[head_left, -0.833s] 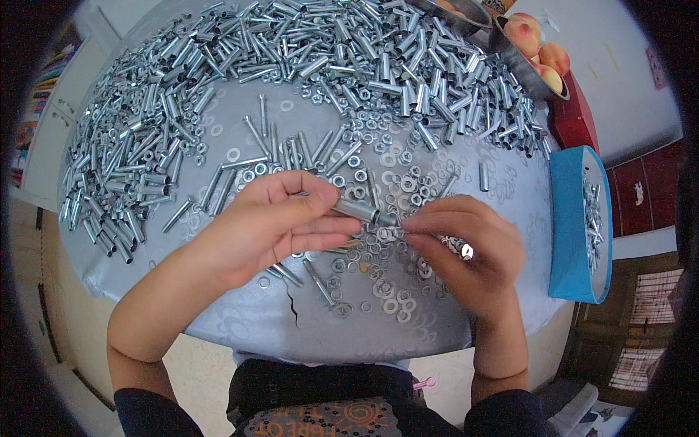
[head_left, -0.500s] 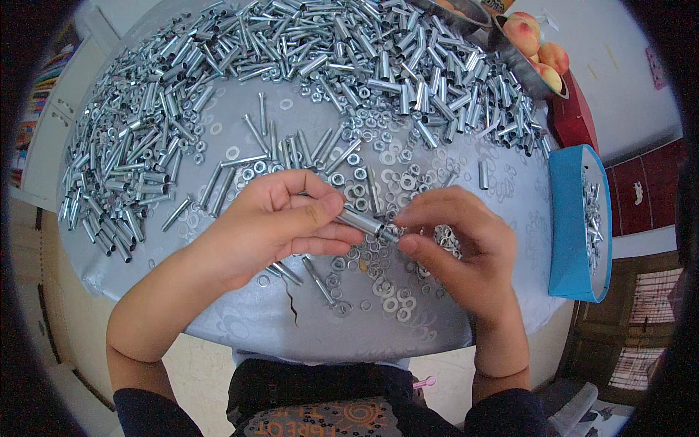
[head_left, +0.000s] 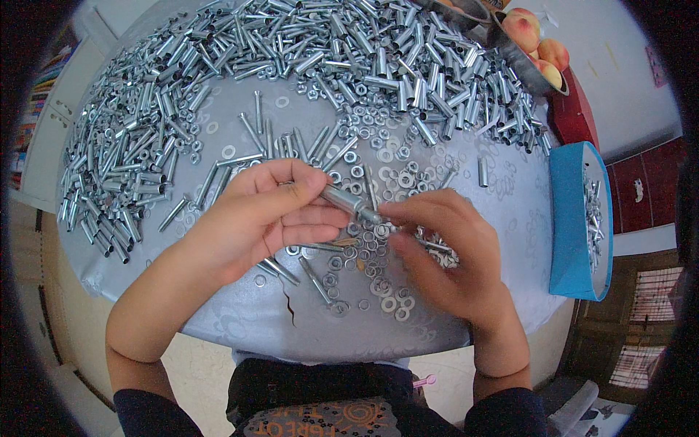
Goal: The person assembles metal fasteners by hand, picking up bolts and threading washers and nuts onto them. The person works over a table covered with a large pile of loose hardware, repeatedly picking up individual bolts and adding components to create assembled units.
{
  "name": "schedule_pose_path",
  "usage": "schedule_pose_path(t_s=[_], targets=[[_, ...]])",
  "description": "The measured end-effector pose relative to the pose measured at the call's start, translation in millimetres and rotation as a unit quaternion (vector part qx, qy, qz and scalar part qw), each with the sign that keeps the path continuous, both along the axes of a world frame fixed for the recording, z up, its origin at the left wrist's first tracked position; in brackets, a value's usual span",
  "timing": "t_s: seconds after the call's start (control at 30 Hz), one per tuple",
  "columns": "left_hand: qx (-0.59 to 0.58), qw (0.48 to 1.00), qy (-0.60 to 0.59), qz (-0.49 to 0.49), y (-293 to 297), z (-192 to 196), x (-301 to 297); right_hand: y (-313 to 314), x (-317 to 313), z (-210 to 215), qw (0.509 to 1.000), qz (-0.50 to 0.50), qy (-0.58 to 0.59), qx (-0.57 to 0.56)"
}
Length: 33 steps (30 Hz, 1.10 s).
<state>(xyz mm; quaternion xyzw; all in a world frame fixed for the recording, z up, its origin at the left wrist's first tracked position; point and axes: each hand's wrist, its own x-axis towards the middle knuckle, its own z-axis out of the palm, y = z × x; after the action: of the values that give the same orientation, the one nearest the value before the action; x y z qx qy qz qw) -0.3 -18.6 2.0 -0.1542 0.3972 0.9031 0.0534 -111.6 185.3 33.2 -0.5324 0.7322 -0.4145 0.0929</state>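
A metal sleeve anchor [head_left: 345,200] slants down to the right over the table, its collar and threaded end pointing at my right hand. My left hand [head_left: 271,211] grips its sleeve between thumb and curled fingers. At the threaded end, my right hand [head_left: 451,251] has its index fingertip against the metal and its thumb just below, slightly blurred. Beneath the hands lie loose washers [head_left: 389,303], nuts [head_left: 357,171] and several long bolts [head_left: 314,280]. The fingers partly cover the anchor's far tip and its head end.
A big heap of metal sleeves and bolts [head_left: 291,51] curves along the table's far and left sides. On the right stands a blue box [head_left: 575,226] holding small metal parts. A bowl of peaches [head_left: 526,62] is at the far right, beside a red object [head_left: 571,116].
Both hands have shifted slightly left and up with the anchor. My right thumb has moved a little away from the tip, and more of the threaded end shows.
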Motion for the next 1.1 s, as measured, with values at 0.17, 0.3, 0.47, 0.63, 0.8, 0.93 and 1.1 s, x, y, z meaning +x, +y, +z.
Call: schedule_pose_path(t_s=[0.17, 0.3, 0.47, 0.63, 0.8, 0.93, 1.1], targets=[[-0.008, 1.0, -0.004, 0.018, 0, 1, 0, -4, -12, -22, 0.987, 0.02, 0.133, 0.082], [-0.007, 1.0, -0.001, 0.006, 1, 0, 0, -5, -11, -25, 0.985, 0.013, 0.155, 0.074], [-0.025, 1.0, -0.01, 0.003, 3, 0, -2, -6, -7, -30, 0.986, -0.006, 0.13, 0.105], [-0.046, 0.999, -0.011, 0.001, 2, -1, -2, -6, -9, -25, 0.987, -0.033, 0.137, 0.075], [-0.062, 0.997, -0.029, 0.031, 7, 1, -3, -1, -7, -5, 0.993, -0.068, 0.098, -0.001], [-0.073, 0.997, -0.029, 0.01, 9, 2, -1, 0, -6, -9, 0.992, -0.045, 0.118, -0.012], [-0.067, 0.997, -0.029, 0.006, 9, 1, -2, 0, -6, -13, 0.989, -0.041, 0.138, -0.03]])
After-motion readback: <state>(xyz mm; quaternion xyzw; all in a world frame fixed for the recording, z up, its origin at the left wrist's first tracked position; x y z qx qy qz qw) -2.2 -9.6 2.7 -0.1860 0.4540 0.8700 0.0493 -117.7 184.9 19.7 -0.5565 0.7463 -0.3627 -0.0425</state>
